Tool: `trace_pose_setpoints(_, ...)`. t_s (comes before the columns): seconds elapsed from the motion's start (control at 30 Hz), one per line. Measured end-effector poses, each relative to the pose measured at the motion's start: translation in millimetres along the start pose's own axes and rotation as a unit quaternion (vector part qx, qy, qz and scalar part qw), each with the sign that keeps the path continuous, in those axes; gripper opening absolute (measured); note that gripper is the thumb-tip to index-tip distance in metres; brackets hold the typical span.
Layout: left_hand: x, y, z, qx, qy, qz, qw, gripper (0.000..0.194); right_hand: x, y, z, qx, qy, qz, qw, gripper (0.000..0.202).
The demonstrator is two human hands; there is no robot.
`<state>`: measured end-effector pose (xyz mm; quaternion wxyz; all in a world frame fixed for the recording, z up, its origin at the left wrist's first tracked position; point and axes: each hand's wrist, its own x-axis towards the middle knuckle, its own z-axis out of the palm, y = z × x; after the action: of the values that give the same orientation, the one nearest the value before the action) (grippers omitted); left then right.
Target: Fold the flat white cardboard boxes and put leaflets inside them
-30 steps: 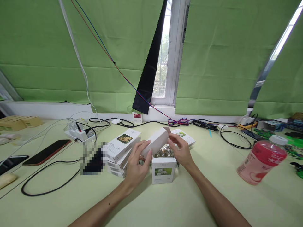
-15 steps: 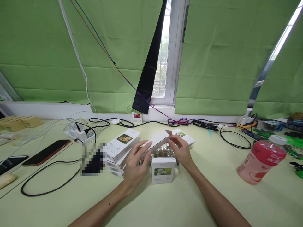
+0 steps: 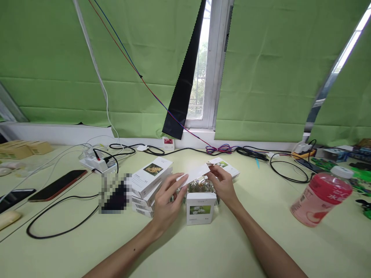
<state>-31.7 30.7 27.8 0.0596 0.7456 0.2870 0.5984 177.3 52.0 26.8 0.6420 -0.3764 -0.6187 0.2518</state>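
Between my two hands is a flat white carton (image 3: 196, 174), held tilted above the table. My left hand (image 3: 169, 197) grips its near left end, thumb and fingers closed on it. At the far right end the fingers of my right hand (image 3: 222, 181) pinch the end flap. Below the carton stand several small glass vials (image 3: 203, 186), partly hidden by it. In front of them a white box with a white-flower picture (image 3: 199, 209) stands upright. A stack of white boxes (image 3: 150, 177) lies beside my left hand, and another white box (image 3: 228, 168) lies behind my right hand.
A pink drink bottle (image 3: 321, 197) stands at the right. Phones (image 3: 58, 185), a power strip (image 3: 98, 164) and a looped black cable (image 3: 58, 235) occupy the left side. Cables (image 3: 185, 150) run along the back wall, near a small card (image 3: 168, 143). Green boards (image 3: 336, 166) lie far right.
The carton has turned slightly in my hands, so more of its broad white face shows. The brown flap at its right end now looks folded down under my right fingers.
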Motion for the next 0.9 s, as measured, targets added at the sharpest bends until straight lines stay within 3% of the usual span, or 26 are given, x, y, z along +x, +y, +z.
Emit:
trace_pose_setpoints(0.43,-0.1,-0.6,-1.3,0.012,-0.002,-0.030,0.999,0.037,0.2,2.2,-1.4,0.018,-0.008,-0.002,1.000,0.019)
trace_pose_setpoints(0.9,-0.1,-1.0,-1.2,0.006,0.000,-0.019,1.000,0.037,-0.1,2.5,-1.0,0.013,0.001,-0.007,1.000,0.017)
